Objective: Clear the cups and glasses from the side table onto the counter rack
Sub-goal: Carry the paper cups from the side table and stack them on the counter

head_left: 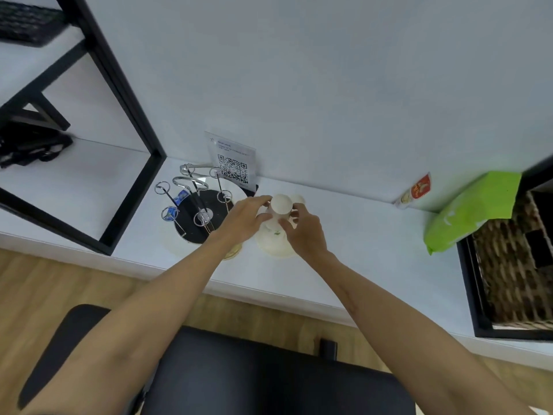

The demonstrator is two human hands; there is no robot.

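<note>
A white cup (pixel 280 206) is held upside down, its base facing me, above a cream saucer or plate (pixel 273 245) on the white counter (pixel 359 250). My left hand (pixel 245 220) grips the cup's left side and my right hand (pixel 302 232) grips its right side. Another white cup (pixel 299 199) peeks out just behind it. To the left stands the metal cup rack (pixel 194 202), chrome pegs with ring tips rising from a round black base, with no cup hanging on it.
A QR-code sign (pixel 232 161) leans on the wall behind the rack. A black-framed shelf (pixel 119 121) stands left. A green bag (pixel 472 209), a small red-and-white packet (pixel 414 191) and a wicker basket (pixel 514 265) lie right. A black chair (pixel 269 375) is below.
</note>
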